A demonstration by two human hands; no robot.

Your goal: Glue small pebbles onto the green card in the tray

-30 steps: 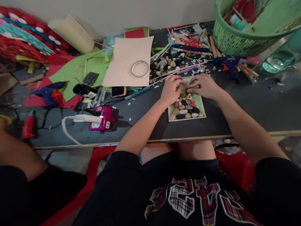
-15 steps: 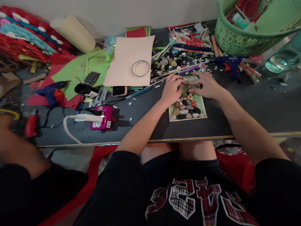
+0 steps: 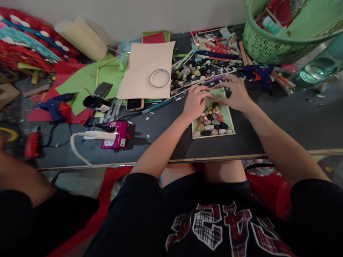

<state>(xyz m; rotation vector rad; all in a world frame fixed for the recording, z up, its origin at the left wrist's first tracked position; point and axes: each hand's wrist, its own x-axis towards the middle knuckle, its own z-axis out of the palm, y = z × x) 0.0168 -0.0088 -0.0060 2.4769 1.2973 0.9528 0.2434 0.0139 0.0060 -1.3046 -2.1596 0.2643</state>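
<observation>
A small green panel (image 3: 228, 117) with a pale raised border lies on the dark table, and rows of pebbles (image 3: 208, 127) cover its nearer and left part. Over its upper left edge is my left hand (image 3: 194, 101), its fingers bent toward the pebbles; whether the fingertips hold something is hidden. My right hand (image 3: 235, 93) is above the upper right edge, thumb apart from the raised index finger, with nothing visible in it. A dark pebble (image 3: 215, 105) lies near the right thumb tip.
Behind the panel are loose stones (image 3: 197, 72), sticks and a blue glue gun (image 3: 261, 73). A green basket (image 3: 268, 44) stands back right. Left are cream card (image 3: 144, 67), a tape ring (image 3: 159, 78), a purple power adapter (image 3: 118, 135) and another person's arm (image 3: 24, 175).
The right thumb and fingers have spread a little and lifted from the dark pebble. The left hand has barely shifted. The other person's arm has moved slightly to the left.
</observation>
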